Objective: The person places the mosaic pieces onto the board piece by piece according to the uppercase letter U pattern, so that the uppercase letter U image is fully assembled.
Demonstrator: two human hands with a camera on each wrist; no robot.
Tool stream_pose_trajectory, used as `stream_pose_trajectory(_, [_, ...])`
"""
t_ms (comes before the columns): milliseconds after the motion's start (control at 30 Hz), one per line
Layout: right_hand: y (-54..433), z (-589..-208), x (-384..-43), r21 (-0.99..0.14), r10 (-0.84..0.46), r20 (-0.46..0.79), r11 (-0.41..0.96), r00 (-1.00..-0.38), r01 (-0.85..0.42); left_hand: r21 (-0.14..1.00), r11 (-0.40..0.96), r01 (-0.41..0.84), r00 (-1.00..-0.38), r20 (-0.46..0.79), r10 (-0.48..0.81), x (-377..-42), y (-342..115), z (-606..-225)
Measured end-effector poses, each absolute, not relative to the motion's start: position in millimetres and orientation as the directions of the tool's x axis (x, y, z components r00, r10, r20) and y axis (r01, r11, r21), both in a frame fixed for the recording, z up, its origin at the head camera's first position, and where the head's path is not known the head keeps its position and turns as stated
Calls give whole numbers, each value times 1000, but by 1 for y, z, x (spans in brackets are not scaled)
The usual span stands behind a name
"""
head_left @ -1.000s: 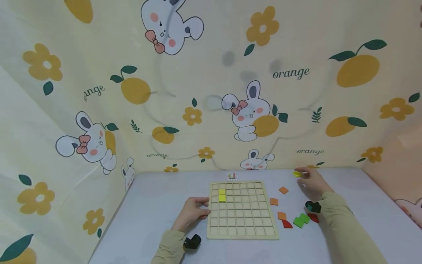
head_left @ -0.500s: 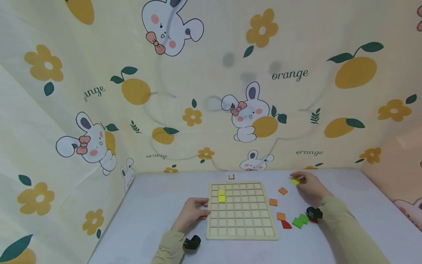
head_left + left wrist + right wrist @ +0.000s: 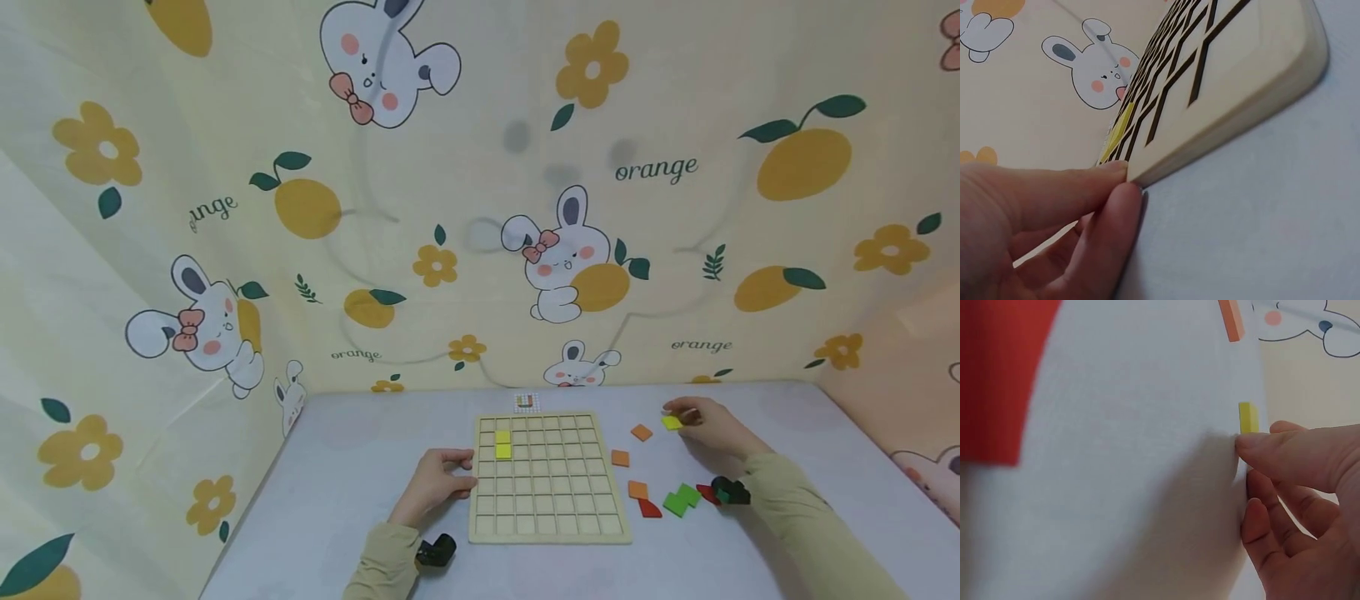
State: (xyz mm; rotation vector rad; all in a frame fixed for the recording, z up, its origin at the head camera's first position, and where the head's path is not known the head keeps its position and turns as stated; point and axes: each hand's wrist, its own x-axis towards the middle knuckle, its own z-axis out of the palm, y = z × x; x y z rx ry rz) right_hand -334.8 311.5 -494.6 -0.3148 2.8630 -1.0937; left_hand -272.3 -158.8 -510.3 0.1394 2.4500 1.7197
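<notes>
A pale wooden grid board (image 3: 551,533) lies on the table, with two yellow square tiles (image 3: 503,445) in cells near its upper left. My left hand (image 3: 435,485) holds the board's left edge; in the left wrist view, thumb and finger (image 3: 1124,209) meet right at the rim. Off the board's upper right, my right hand (image 3: 708,425) pinches another yellow square tile (image 3: 671,423) by its near edge. The right wrist view shows that yellow tile (image 3: 1248,417) sticking out past the thumb, low over the white tabletop. The other right fingers are partly bent.
Orange square tiles (image 3: 620,458), green squares (image 3: 677,504) and red curved pieces (image 3: 650,508) lie scattered right of the board. A small pattern card (image 3: 527,402) lies behind it. A printed cloth (image 3: 450,208) hangs at the back of the table.
My right hand comes down slightly and toward me from the table's back edge, the yellow tile between its fingers. My left hand stays at the board's edge.
</notes>
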Motion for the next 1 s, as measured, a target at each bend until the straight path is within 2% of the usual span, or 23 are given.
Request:
stream_pose_trajectory(167, [315,-496,-332,-651,-225,45,733,-973,-199,946,324,-21,-981,-82,177,-271,-159,-513])
stream_pose_trajectory(600, [315,-493,-332,-658,-196,14,737,-981,-157,940,342,-6,-983,-69,173,-273,-158,-508])
stream_pose_trajectory(1000, [288,-457,-324,-636,-309,217,675,-926,-374,936,352,-15,-982,-80,171,-273,-157,-509])
